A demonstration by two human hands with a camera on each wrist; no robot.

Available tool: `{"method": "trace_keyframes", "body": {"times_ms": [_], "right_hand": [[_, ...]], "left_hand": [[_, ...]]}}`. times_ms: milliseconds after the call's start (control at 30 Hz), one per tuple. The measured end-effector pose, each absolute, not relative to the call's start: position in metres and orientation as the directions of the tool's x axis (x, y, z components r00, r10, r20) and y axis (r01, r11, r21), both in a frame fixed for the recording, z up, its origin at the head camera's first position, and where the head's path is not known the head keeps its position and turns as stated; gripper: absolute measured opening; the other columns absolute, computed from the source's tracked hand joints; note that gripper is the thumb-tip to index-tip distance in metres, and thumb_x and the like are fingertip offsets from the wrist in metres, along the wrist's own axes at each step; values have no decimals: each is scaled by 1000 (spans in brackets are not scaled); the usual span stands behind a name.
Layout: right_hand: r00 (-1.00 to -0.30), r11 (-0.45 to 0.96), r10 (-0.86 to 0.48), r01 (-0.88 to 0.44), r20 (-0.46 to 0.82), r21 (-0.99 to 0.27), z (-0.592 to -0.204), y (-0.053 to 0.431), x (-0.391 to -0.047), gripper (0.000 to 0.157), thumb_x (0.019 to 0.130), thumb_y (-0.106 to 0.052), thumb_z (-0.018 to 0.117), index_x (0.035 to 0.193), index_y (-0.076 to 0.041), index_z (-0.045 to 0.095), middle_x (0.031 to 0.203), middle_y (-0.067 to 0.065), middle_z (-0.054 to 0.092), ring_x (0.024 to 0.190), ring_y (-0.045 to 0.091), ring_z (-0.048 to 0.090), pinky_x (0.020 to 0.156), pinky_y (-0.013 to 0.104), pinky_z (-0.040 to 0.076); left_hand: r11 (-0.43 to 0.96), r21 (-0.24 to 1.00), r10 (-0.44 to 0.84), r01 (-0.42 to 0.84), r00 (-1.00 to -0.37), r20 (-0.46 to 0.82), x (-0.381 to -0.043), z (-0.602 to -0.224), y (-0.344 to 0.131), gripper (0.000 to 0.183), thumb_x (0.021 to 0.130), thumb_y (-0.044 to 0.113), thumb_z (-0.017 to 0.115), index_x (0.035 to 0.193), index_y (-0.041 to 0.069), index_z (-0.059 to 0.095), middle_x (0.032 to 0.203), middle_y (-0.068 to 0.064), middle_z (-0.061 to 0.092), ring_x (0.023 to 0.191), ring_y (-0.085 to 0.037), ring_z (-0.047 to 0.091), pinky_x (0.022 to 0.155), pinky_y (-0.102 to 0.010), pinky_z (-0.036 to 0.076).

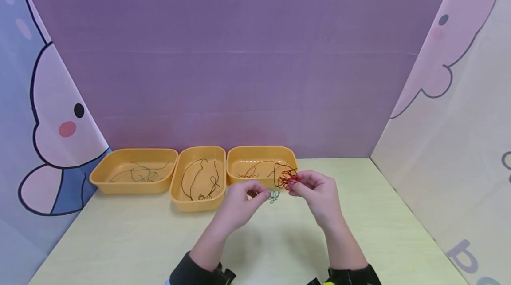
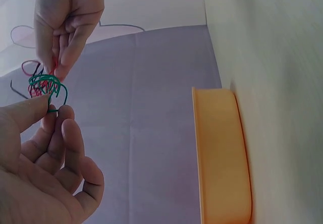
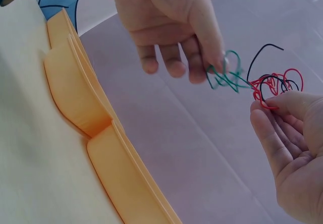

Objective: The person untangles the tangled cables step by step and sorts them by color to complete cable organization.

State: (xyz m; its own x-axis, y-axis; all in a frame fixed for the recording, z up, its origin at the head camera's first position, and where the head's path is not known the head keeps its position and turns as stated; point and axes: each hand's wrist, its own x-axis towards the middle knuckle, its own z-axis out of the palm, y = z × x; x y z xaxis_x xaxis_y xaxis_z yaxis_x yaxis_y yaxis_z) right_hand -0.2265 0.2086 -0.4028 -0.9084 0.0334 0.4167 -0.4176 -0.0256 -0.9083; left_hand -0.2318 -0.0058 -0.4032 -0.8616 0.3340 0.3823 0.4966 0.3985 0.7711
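Observation:
Between thumb and fingertips my left hand (image 1: 241, 203) pinches a loosely bunched green wire (image 3: 229, 77). Close to its right, my right hand (image 1: 319, 194) pinches a tangle of red wire (image 1: 286, 179). A black wire (image 3: 257, 57) runs through that red tangle, with one end sticking out. In the right wrist view the green bunch meets the edge of the red one; whether they are knotted together I cannot tell. Both hands are held above the table, in front of the right-hand yellow tray (image 1: 261, 152).
Three yellow trays stand in a row at the back: a left tray (image 1: 133, 189), a middle tray (image 1: 197, 206) and the right one. Thin wires lie in each. A purple backdrop (image 1: 239, 63) rises behind the pale table (image 1: 131, 240), with printed panels at both sides.

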Motion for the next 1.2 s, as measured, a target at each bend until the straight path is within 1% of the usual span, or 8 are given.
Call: {"method": "trace_keyframes", "body": {"times_ms": [167,400,600,767,933,1033,1200], "right_hand": [[-912,-48,50,-410,408,-911,-400,210,-226,11,81,8,69,91,8,65,84,20,67,78,45,62,67,39,57],[-909,-38,45,-416,415,-908,-399,210,-227,10,82,8,69,91,8,65,84,20,67,76,38,64,67,39,57],[-911,-31,45,-411,409,-911,-400,211,-227,10,83,6,69,92,8,65,85,21,67,78,43,63,68,39,57],[-916,-25,54,-399,397,-917,-401,212,-227,11,83,4,70,92,8,65,85,21,67,78,42,63,69,39,57],[-917,-30,66,-397,394,-917,-401,213,-227,11,83,6,69,92,9,64,85,21,67,78,42,63,68,40,57],[-915,-29,64,-401,399,-916,-401,213,-227,11,83,6,69,92,9,64,85,21,67,77,38,64,68,40,57],[-913,-26,66,-404,402,-914,-401,212,-227,10,83,6,69,92,9,65,85,21,67,76,37,64,68,39,57]], "left_hand": [[404,777,284,482,-874,395,-237,-403,-22,6,91,26,67,86,23,68,78,11,63,76,-11,56,66,-36,48],[444,786,181,430,-902,391,-246,-404,-55,9,89,23,70,81,21,67,75,6,62,74,-14,55,63,-35,47],[484,781,124,394,-915,385,-250,-402,-82,10,90,23,69,83,16,67,77,3,63,76,-16,56,66,-35,47],[524,774,79,355,-925,371,-248,-400,-106,11,91,26,68,89,16,67,82,2,64,79,-16,56,67,-36,49],[562,762,47,323,-932,360,-247,-398,-125,19,92,36,65,94,17,67,85,0,64,79,-17,55,65,-36,48],[562,766,33,313,-934,356,-248,-398,-133,23,93,38,63,94,16,67,85,-2,63,78,-19,54,62,-36,48],[556,763,34,329,-927,374,-252,-401,-139,24,93,39,63,93,15,67,82,-3,62,76,-20,53,61,-36,46]]}}
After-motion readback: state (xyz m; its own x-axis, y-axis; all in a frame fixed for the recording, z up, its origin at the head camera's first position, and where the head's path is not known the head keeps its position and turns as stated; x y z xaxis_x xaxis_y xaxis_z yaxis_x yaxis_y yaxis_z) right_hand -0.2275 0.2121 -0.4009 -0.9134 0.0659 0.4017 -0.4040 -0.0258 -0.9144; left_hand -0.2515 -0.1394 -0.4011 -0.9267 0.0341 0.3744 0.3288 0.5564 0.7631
